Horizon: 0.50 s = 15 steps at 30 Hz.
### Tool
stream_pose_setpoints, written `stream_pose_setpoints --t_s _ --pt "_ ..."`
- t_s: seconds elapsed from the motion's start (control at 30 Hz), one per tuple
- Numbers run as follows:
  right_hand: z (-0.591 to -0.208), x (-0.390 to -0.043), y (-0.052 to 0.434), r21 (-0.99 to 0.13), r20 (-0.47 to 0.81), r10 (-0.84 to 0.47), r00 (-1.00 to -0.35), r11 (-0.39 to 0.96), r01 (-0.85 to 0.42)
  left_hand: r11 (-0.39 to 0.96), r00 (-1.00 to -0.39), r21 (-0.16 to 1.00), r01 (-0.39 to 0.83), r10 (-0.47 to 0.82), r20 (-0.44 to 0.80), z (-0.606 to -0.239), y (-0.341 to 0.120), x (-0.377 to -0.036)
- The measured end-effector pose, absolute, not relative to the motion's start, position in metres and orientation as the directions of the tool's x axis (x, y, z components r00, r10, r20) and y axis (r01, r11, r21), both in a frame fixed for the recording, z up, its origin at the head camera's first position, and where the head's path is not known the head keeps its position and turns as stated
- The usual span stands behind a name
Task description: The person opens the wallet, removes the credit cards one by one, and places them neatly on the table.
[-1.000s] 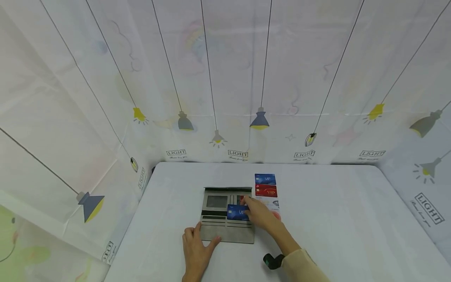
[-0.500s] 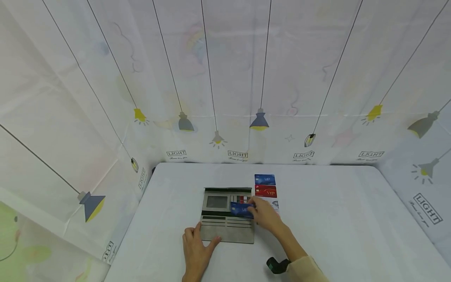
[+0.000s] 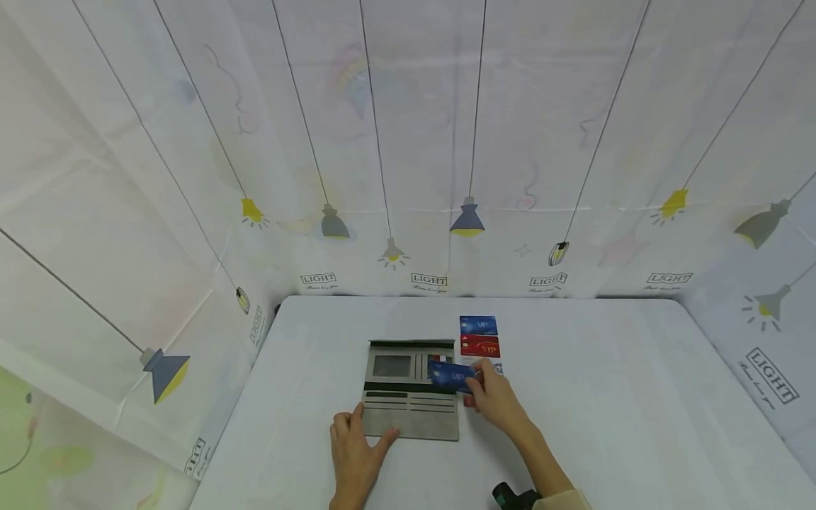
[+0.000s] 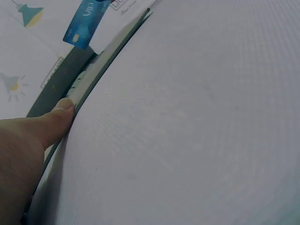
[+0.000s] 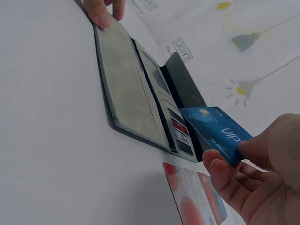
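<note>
A grey wallet (image 3: 421,425) lies unfolded on the white table, showing card slots and a window pocket. My left hand (image 3: 357,450) rests at its lower left corner; in the left wrist view the extended thumb (image 4: 61,115) presses the wallet's edge. Between thumb and fingers, my right hand (image 3: 500,404) pinches a blue VIP card (image 3: 449,375) over the wallet's right side. The right wrist view shows the blue card (image 5: 218,131) tilted above the slots, where red and white card edges (image 5: 180,129) show. Some of the left fingers are hidden.
Right of the wallet lie another blue VIP card (image 3: 478,325) and a red VIP card (image 3: 480,346) in a column. Below them, a pale card (image 5: 192,197) is partly covered by my right hand. A printed white curtain (image 3: 408,142) stands behind the table.
My right hand has drawn the blue card to the right and slightly up, away from the lower slots, uncovering them. The left hand and wallet have stayed in place.
</note>
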State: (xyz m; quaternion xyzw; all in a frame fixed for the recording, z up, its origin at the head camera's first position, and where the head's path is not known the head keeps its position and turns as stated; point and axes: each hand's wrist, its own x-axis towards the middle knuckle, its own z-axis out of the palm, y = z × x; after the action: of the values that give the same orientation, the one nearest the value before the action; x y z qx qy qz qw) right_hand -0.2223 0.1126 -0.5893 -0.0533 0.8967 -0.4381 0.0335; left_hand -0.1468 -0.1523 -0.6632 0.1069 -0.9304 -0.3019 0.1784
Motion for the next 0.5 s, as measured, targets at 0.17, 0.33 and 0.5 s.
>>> stream_pose_setpoints --t_s 0.17,0.33,0.5 --pt "-0.592 -0.212 0.121 -0.833 -0.019 -0.059 -0.998 0.554 -0.017 0.792 -0.914 0.604 -0.094 -0.31 0.263 -0.665 -0.152 -0.146" --pt "-0.591 -0.201 0.13 -0.868 -0.064 0.014 -0.998 0.492 0.063 0.794 -0.913 0.602 -0.087 -0.306 0.271 -0.665 -0.152 -0.146" --pt "-0.593 -0.191 0.138 -0.858 -0.101 0.083 -0.991 0.498 0.129 0.79 -0.912 0.607 -0.082 -0.305 0.274 -0.664 -0.152 -0.146"
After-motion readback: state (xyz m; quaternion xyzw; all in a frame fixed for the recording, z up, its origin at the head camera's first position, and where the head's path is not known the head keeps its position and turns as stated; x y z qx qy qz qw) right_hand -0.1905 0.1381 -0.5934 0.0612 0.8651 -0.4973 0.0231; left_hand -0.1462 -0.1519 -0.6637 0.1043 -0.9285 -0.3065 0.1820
